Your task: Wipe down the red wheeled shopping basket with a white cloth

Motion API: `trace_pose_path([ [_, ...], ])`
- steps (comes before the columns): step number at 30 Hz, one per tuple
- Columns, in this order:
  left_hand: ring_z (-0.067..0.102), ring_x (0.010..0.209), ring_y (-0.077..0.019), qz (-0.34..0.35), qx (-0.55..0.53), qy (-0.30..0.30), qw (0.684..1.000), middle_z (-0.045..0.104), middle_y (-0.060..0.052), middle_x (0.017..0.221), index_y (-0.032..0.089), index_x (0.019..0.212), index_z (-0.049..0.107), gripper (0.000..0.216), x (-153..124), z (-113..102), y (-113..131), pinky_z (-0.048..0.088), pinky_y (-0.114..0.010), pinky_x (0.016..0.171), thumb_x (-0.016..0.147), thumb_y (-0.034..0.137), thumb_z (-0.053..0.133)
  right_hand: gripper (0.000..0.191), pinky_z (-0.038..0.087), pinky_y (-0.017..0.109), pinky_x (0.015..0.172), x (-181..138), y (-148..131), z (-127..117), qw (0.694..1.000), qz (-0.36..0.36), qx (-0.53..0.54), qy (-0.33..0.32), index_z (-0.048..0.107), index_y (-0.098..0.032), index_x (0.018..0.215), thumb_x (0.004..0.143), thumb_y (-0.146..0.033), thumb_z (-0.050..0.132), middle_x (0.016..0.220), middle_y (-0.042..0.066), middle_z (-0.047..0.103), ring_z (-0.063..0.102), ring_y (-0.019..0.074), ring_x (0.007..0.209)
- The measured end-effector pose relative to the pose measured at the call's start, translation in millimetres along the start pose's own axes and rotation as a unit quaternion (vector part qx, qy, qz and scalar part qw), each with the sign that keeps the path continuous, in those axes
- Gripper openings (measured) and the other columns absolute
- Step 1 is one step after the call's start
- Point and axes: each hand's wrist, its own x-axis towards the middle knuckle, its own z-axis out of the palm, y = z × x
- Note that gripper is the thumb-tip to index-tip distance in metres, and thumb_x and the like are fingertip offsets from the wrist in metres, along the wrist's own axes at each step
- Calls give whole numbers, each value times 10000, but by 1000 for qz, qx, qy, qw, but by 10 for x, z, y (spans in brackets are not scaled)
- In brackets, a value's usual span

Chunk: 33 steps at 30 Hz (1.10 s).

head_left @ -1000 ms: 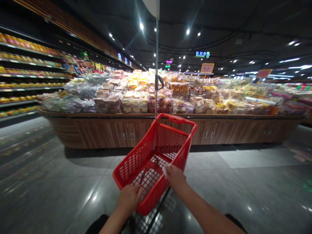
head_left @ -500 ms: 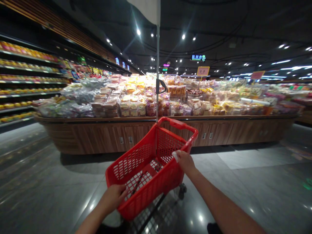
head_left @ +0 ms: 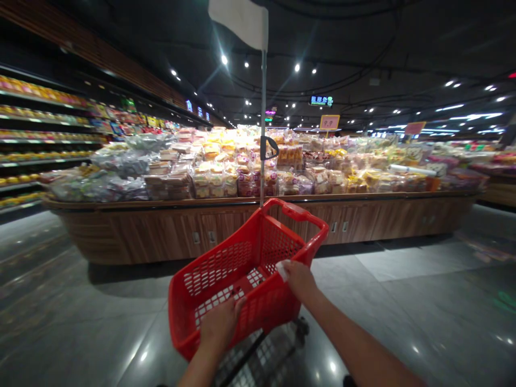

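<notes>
A red plastic basket rides on a wheeled cart frame in front of me, and nothing shows inside it. My left hand is closed over the near rim of the basket. My right hand is closed on the right rim, with a small white scrap under its fingers. A thin pole rises from the basket with a white flag at its top.
A long wooden display island piled with bagged baked goods stands straight ahead. Stocked wall shelves run along the left. The grey tiled floor shines. A yellow price sign stands over the island.
The basket and cart have swung to the left and rolled closer to the island. My left hand shifted right along the near rim. My right hand kept its hold on the right rim.
</notes>
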Motion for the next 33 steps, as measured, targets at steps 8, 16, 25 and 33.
trace_pose_path([
  [8,658,786,-273,20,15,10,1000,697,-111,806,201,981,623,572,59,30,-104,467,-376,668,891,528,163,367,392,244,688,103,286,-245,992,94,-56,67,602,-262,1025,950,-360,257,929,37,663,610,163,841],
  [16,658,808,-266,19,29,-11,999,701,-92,839,220,961,622,565,78,-25,-222,466,-358,680,886,541,163,349,418,257,664,109,329,-427,994,45,-97,17,634,-287,976,931,-393,305,839,28,672,629,177,786],
  [25,655,809,-260,48,25,2,999,701,-68,835,229,886,625,553,117,-31,-328,453,-345,664,890,529,160,308,452,235,717,62,505,-443,989,35,-105,98,603,-238,1059,936,-287,325,962,53,666,628,156,838],
  [33,651,795,-238,63,57,13,996,696,-62,814,215,842,613,533,225,45,-622,427,-304,633,896,503,168,286,486,297,784,82,842,-708,977,63,-68,191,631,-247,1077,905,-323,416,985,50,691,644,188,887],
])
